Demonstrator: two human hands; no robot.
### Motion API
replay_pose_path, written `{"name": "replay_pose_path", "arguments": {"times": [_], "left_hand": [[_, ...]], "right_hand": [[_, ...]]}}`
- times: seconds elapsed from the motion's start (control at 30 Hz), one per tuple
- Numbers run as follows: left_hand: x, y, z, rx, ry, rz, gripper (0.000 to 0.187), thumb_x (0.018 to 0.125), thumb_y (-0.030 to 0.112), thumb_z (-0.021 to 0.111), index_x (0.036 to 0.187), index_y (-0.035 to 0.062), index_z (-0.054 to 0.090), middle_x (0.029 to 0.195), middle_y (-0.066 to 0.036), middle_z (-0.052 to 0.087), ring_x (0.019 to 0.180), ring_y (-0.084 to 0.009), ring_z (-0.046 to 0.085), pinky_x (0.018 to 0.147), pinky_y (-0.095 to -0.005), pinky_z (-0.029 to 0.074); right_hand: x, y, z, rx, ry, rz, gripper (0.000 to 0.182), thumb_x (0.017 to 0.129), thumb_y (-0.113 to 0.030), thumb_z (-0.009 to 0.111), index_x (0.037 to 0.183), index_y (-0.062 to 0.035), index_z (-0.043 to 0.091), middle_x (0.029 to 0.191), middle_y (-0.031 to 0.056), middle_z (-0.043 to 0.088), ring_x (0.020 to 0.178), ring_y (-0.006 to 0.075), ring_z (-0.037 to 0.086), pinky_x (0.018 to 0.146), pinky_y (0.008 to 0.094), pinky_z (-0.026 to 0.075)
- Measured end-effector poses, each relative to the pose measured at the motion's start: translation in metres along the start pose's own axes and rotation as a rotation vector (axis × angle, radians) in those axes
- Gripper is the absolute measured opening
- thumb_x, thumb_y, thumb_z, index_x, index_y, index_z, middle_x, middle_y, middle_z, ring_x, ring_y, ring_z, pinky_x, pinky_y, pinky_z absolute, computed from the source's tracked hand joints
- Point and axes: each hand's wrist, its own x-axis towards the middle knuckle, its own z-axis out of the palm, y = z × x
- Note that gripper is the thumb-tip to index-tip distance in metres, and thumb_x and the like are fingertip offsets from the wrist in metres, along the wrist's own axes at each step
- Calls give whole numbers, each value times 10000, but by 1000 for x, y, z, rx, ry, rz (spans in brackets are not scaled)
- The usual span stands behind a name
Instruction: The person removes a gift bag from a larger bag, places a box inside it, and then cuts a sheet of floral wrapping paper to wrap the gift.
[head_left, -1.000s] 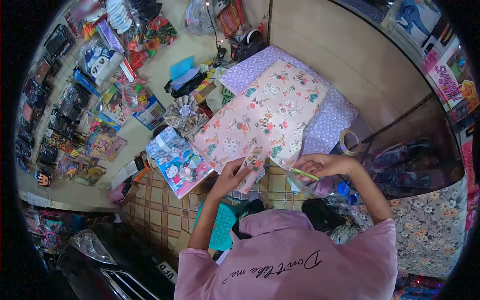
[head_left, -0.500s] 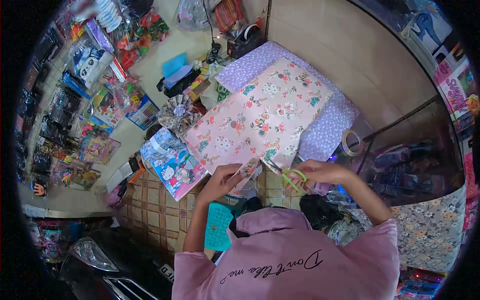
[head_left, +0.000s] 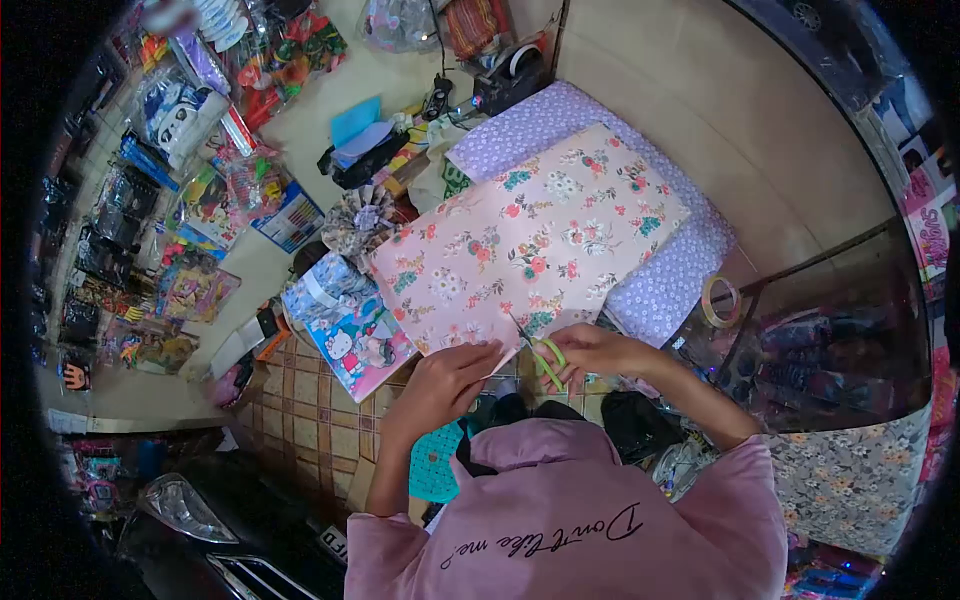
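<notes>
Pink floral paper (head_left: 530, 235) lies over a purple flowered sheet (head_left: 655, 290) in the middle of the view. My left hand (head_left: 455, 375) pinches the paper's near edge. In my right hand (head_left: 585, 358) are green-handled scissors (head_left: 549, 362), their blades pointing up and left over the paper near its lower edge. A Hello Kitty package (head_left: 350, 345) lies to the left of the paper, with a pleated grey paper rosette (head_left: 358, 218) above it.
A roll of tape (head_left: 721, 302) is at the paper's right. Bagged toys (head_left: 180, 115) fill the left side. A teal stool (head_left: 434, 466) stands below my left hand, and a black motorcycle (head_left: 200, 520) is at the lower left.
My right hand and the scissors have moved left, and the blades now lie over the paper's near part. My left hand has come down onto the edge, and the raised flap is lower.
</notes>
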Motion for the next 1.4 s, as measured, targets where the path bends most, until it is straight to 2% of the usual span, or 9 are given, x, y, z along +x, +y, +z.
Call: {"name": "replay_pose_path", "arguments": {"times": [0.17,0.37,0.6,0.7,0.9,1.0,1.17,1.3,1.4], "left_hand": [[2,7,-1,4,-4,36,423,736,33,580,1158,53,575,1137,-123,593,1049,-284,565,909,-377,460],[3,4,3,27,-16,68,401,757,47,570,1157,26,564,1148,-141,584,1059,-281,559,926,-381,447],[2,0,6,-6,-43,54,377,775,50,549,1149,7,555,1168,-143,572,1026,-288,572,898,-376,454],[2,0,7,-1,-36,59,385,772,48,550,1155,6,551,1168,-143,572,1016,-293,576,892,-378,458],[4,4,9,67,-21,73,421,757,56,564,1174,8,538,1174,-143,570,1017,-294,577,903,-379,458],[5,6,8,66,-40,58,425,755,80,581,1173,15,541,1180,-140,568,1024,-297,575,925,-391,444],[8,-4,-6,-103,-141,118,399,783,159,618,1159,39,562,1178,-135,572,1055,-299,559,977,-432,390],[23,-43,-15,56,337,-110,436,769,220,675,1160,59,568,1206,-157,544,1150,-325,483,993,-426,356],[54,-84,-25,345,555,-176,670,742,343,702,1293,73,432,1240,-218,481,1175,-364,437,974,-449,344]], "right_hand": [[12,-4,-2,-36,-4,-69,386,942,-321,460,1060,41,523,921,132,635,809,177,638,589,305,554],[23,8,-3,-117,78,-153,276,937,-195,477,1079,36,527,903,90,626,673,100,584,527,219,469],[24,11,17,-92,281,-196,304,916,-194,537,1123,29,542,830,10,584,705,55,543,581,188,417],[25,13,23,-62,339,-334,212,904,-167,528,953,30,585,729,20,545,636,76,533,527,198,421],[20,-1,19,-33,313,-207,191,887,-139,546,948,34,598,732,12,547,651,70,524,574,204,432],[22,8,20,-29,383,-392,192,867,-111,575,967,51,596,723,-1,529,673,78,535,613,223,449],[30,23,24,-169,466,-450,194,858,-117,598,963,46,605,719,53,523,726,113,548,666,250,452],[34,30,24,-344,506,-416,205,858,-158,612,928,35,616,740,110,536,720,151,548,664,279,438],[38,37,24,-302,507,-495,214,856,-172,619,887,40,619,741,100,539,675,163,529,637,300,424]]}}
